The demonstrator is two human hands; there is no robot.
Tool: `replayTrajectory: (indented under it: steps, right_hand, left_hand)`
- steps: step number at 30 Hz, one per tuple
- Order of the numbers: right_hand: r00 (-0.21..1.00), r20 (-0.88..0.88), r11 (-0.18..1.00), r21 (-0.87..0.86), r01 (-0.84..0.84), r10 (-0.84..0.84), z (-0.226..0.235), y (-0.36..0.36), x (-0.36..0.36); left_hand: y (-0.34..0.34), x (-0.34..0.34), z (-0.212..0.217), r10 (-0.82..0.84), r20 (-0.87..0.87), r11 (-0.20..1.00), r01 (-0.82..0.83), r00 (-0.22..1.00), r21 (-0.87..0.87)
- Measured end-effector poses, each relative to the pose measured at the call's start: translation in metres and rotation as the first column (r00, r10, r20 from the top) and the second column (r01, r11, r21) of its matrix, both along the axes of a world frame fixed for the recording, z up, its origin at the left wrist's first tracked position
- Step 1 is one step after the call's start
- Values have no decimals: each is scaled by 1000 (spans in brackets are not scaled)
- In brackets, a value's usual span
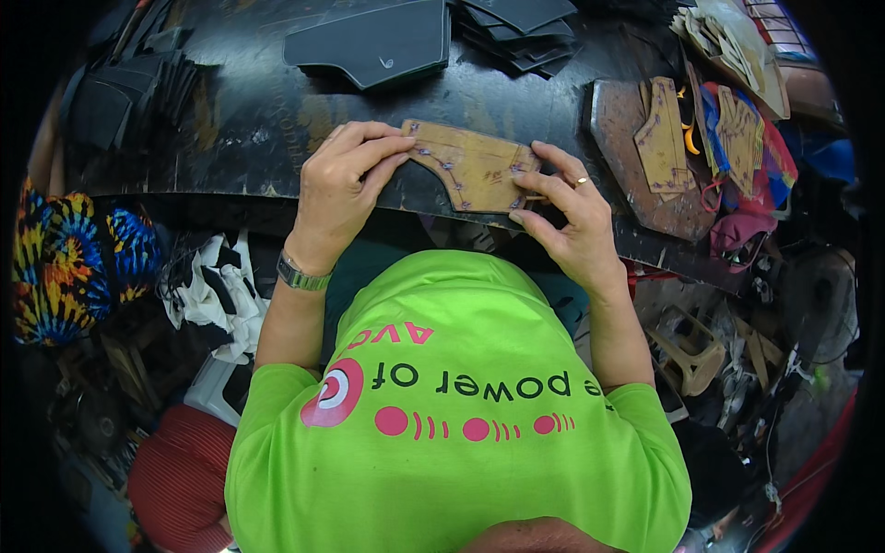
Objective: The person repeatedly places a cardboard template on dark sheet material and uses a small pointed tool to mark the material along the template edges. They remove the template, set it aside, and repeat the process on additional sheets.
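Near the front edge of the dark table, a tan pattern template with a curved cutout and ink marks spans between my hands. A thin dark rim shows along its edge; whether a separate piece lies under it I cannot tell. My left hand, with a watch at the wrist, pinches the template's left end between thumb and fingers. At the other end, my right hand grips with thumb below and fingers along the edge, a ring on one finger. A small thin tip shows by the right thumb, too small to name.
Stacked black cut panels lie beyond my hands, with more black pieces at the far left. To the right, a thick brown board carries another tan template. White scraps hang below the table's left side. A person in tie-dye clothing is at left.
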State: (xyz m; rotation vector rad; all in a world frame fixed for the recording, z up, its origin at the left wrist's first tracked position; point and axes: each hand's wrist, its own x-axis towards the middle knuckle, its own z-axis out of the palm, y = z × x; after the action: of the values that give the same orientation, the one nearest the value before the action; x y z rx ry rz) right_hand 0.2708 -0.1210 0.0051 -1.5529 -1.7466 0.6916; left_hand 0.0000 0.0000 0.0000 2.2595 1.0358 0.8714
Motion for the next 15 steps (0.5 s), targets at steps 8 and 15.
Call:
replayTrajectory:
  steps: [8,15]
  right_hand:
    - [998,-56,983,-180,20,-31,12,7,4]
    - [1000,-4,993,-118,19,-20,13,7,0]
  left_hand:
    - [-9,4,5,65,-41,997,-66,997,-25]
    - [-16,5,7,22,-115,1000,-20,993,18]
